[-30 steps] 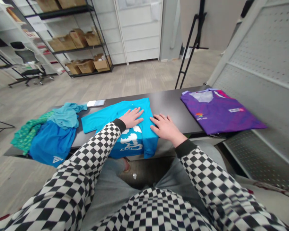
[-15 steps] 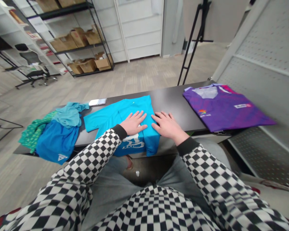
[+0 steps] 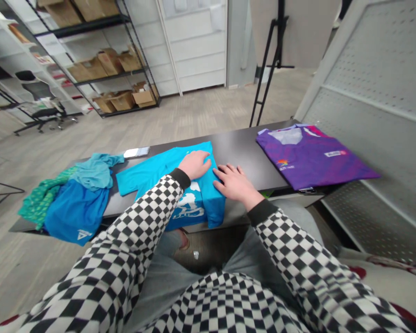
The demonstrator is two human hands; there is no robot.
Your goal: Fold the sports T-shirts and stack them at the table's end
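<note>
A bright blue T-shirt (image 3: 152, 167) with a white print near its front lies partly folded on a dark table, one sleeve stretched to the left. My left hand (image 3: 194, 165) is on the upper right part of this shirt, its fingers bent down and drawn together with the thumb close to them, closed on the cloth. Along the shirt's right edge, my right hand (image 3: 237, 184) rests palm down with fingers spread, the fingertips at the cloth. Its fingers are stretched out and hold nothing.
A folded purple shirt (image 3: 308, 157) lies on the table (image 3: 234, 143) at right. Crumpled blue (image 3: 78, 208), light teal (image 3: 95, 171) and green garments (image 3: 46, 199) lie at left, near a phone (image 3: 137, 152). A perforated grey panel (image 3: 374, 111) stands at right.
My left hand has moved up and slightly right over the T-shirt, its spread fingers now bent together. My right hand stays at the shirt's right edge. The view has shifted a little.
</note>
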